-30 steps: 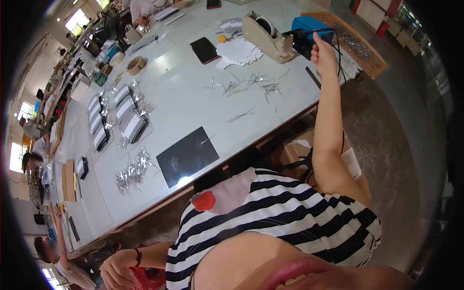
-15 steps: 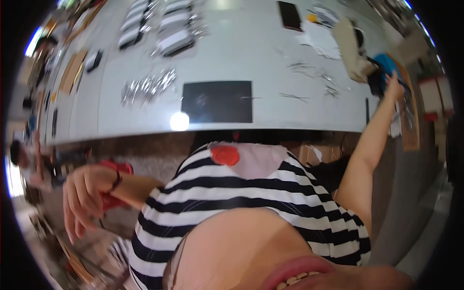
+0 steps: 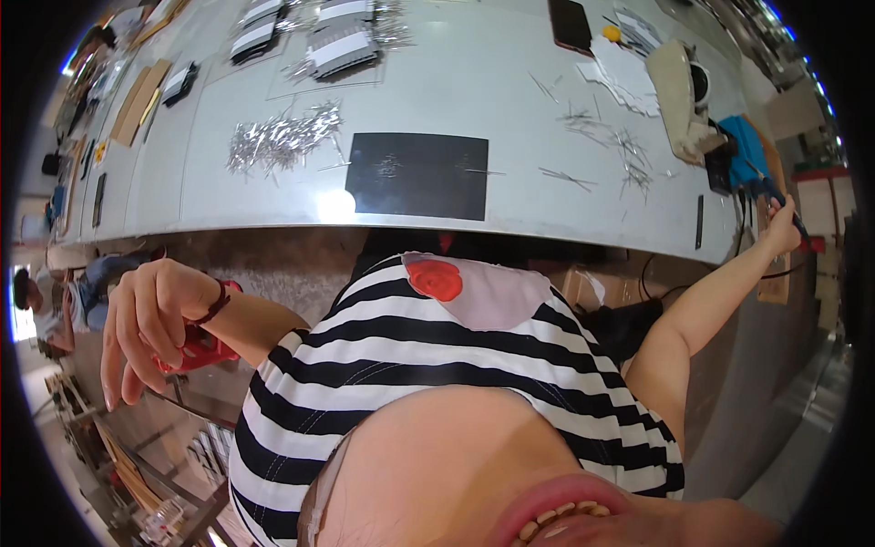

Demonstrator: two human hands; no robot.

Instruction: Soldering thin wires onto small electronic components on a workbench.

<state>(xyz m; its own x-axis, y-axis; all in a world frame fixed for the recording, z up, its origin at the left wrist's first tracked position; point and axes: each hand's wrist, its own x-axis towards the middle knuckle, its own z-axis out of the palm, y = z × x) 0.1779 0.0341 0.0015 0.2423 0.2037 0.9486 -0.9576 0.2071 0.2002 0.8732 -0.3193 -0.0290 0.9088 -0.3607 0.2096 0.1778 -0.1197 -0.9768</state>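
We see the right hand (image 3: 782, 228) stretched far out to the right end of the table (image 3: 510, 109), its fingers closed around a thin dark tool (image 3: 775, 191) whose exact kind we cannot tell at this size; the tool sits in that hand just below a blue box (image 3: 746, 150) at the table's right edge. Just left of the box stands a beige tape dispenser (image 3: 679, 96), and further left of the hand loose metal pins (image 3: 611, 146) lie scattered on the grey top. The left hand (image 3: 150, 319) is well apart from the tool, off the table on our left side, held below the table's near edge with its fingers loosely spread and pointing down, gripping nothing; a dark band circles its wrist, and a red stool (image 3: 196, 346) shows just behind it. Between the two hands, near the table's edge, lies a black mat (image 3: 419, 178), with a heap of pins (image 3: 283, 141) to its left.
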